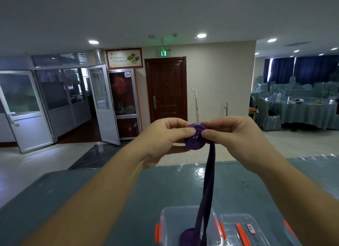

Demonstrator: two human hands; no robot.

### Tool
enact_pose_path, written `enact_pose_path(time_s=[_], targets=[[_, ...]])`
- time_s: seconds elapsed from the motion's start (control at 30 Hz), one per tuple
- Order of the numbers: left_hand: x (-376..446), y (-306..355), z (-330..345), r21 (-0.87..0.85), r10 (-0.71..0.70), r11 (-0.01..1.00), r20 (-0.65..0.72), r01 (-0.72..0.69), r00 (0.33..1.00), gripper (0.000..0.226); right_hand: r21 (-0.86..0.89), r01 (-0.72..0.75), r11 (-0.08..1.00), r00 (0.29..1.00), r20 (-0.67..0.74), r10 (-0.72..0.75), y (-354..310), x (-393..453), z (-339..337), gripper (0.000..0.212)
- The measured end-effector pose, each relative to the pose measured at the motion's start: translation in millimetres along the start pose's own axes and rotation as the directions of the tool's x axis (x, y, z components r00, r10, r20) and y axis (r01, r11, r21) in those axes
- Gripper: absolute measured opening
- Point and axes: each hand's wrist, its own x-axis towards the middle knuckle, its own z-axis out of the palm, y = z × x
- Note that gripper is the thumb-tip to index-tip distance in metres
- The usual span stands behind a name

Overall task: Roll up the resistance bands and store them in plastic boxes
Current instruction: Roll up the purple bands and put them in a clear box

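I see both hands raised in front of me, well above the table (73, 190). My left hand (163, 137) is closed around the left side of a purple band (195, 138), its thumb pressed on the face of the coil and its fingers curled behind it. My right hand (236, 135) pinches the right edge of the same coil, thumb in front, fingers folded over the top. Neither hand is spread open; both grip tight on the band.

The band is partly wound into a flat round spiral, its layers showing on the side toward me. From the right lower edge of the coil, just under my right thumb, the loose part hangs straight down as two dark strips.

The coil sits between my two hands, touching both. The hanging tail drops toward the near edge of the scene and reaches a clear plastic box (165, 222) with orange clips, where a second purple roll (188, 236) lies inside. A clear lid (238, 225) lies just right of that box.
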Motion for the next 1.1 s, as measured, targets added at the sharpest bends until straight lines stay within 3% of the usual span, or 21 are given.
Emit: enact_pose_path(time_s=[0.1, 0.27, 0.37, 0.43, 0.53, 0.6, 0.8, 1.0, 1.1], targets=[[-1.8, 6.5, -3.7, 0.148, -0.001, 0.989, 0.024, -0.003, 1.0, 0.024, -0.127, 0.012, 0.992, 0.995, 0.096, 0.0, -3.7, 0.3, -3.4, 0.02], [1.0, -4.7, 4.4, -0.137, 0.073, 0.987, -0.063, -0.081, 0.995, 0.027, 0.13, 0.061, 0.99, 0.995, -0.092, -0.049, 4.4, -0.9, 5.6, 0.023], [3.0, -13.2, 8.7, -0.275, 0.08, 0.956, -0.073, -0.098, 0.994, 0.031, 0.135, 0.075, 0.988, 0.99, -0.127, -0.058, 7.7, -2.2, 8.0, 0.025], [-0.1, -11.5, 7.1, -0.188, 0.082, 0.978, -0.028, -0.086, 0.996, 0.03, 0.07, 0.061, 0.996, 0.994, -0.1, -0.054, 6.7, -3.4, 5.2, 0.024], [-4.9, -0.3, -0.3, 0.116, 0.086, 0.989, 0.052, -0.091, 0.995, 0.03, -0.053, 0.045, 0.998, 0.999, -0.016, -0.046, 5.5, -3.4, 1.9, 0.02], [-5.4, 4.9, -4.8, 0.194, 0.116, 0.973, 0.049, -0.123, 0.992, 0.03, -0.026, 0.074, 0.997, 0.997, -0.019, -0.075, 4.5, -3.4, 4.0, 0.021], [0.1, -7.0, 1.9, -0.062, 0.173, 0.982, -0.061, -0.177, 0.983, 0.031, 0.098, 0.128, 0.987, 0.985, -0.131, -0.115, 8.1, -4.4, 12.1, 0.033], [-0.3, 2.4, -1.3, 0.134, 0.167, 0.977, -0.023, -0.163, 0.986, 0.024, 0.032, 0.072, 0.997, 0.997, 0.033, -0.073, 1.3, 2.7, 0.7, 0.03], [0.7, 3.8, -1.8, 0.063, 0.129, 0.99, -0.033, -0.127, 0.991, 0.02, 0.025, 0.077, 0.997, 0.993, 0.088, -0.079, -1.0, 2.6, -0.7, 0.03]])
